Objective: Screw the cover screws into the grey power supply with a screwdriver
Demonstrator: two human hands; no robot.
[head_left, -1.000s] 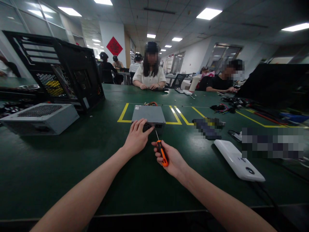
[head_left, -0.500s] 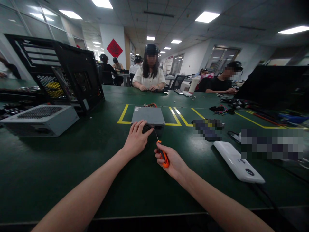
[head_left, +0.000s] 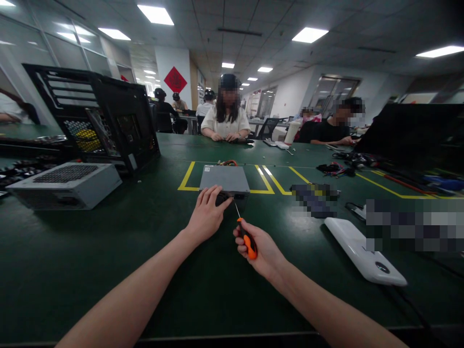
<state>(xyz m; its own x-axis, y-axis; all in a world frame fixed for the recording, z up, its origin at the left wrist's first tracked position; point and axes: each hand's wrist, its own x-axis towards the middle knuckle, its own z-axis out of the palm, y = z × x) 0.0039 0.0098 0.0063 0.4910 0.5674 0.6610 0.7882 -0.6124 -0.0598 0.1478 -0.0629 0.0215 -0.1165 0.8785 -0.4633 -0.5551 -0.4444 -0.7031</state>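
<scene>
Centrally in the frame, the near edge of a gray power supply unit [head_left: 225, 178] is overlaid by the left hand [head_left: 206, 215], fingers fanned, thumb spread apart from them; how firmly it is pressed cannot be told. An orange-and-black screwdriver [head_left: 251, 245] is wrapped by the right hand [head_left: 265, 249], its shaft slanted up toward the unit's near face, close by the left thumb; contact with a screw cannot be made out. Forearms are passed over the bench's front edge, at the bottom. Working room is bounded at left by a second power supply unit [head_left: 103, 184], at lower right by a white oblong device [head_left: 362, 251].

At upper left, circuit boards and something yellow behind mesh are seen within an open black computer case [head_left: 139, 104].

The green workbench [head_left: 203, 290] is marked with yellow tape [head_left: 186, 177]. Across it, a person in a white top [head_left: 225, 121] is seated; a red diamond hanging [head_left: 175, 79] is fixed to a pillar, upper left.
</scene>
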